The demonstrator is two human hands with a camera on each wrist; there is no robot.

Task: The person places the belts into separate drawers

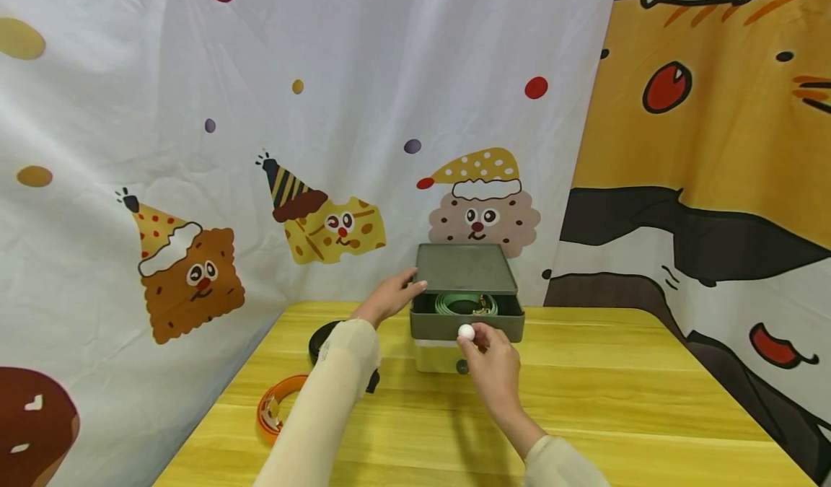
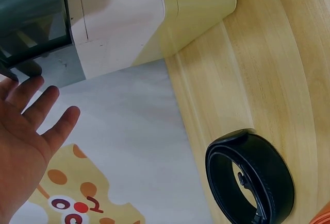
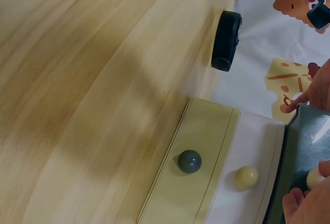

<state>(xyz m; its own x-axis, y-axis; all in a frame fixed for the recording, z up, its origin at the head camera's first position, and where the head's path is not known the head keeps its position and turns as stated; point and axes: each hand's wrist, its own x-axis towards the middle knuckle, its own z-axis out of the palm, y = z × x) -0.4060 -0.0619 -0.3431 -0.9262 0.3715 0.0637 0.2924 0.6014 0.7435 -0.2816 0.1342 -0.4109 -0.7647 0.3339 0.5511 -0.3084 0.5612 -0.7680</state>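
Note:
A small chest of drawers (image 1: 464, 267) has a grey-green top, with white and yellow drawers below. Its grey-green top drawer (image 1: 435, 327) stands pulled out, and a coiled green belt (image 1: 444, 305) with a gold-coloured buckle lies inside. My right hand (image 1: 496, 368) pinches the round white knob (image 1: 466, 332) on that drawer's front between thumb and fingers. At the upper left side of the chest is my left hand (image 1: 389, 298), fingers spread and extended. In the left wrist view, fingertips of the left hand (image 2: 23, 126) reach the chest's grey edge.
Left of the chest, a coiled black belt (image 2: 270, 177) and a coiled orange belt (image 1: 265, 411) lie on the wooden table (image 1: 584, 393). Lower drawers carry a dark knob (image 3: 189, 161) and a pale yellow knob (image 3: 246, 177). A cartoon-printed curtain (image 1: 363, 54) hangs behind.

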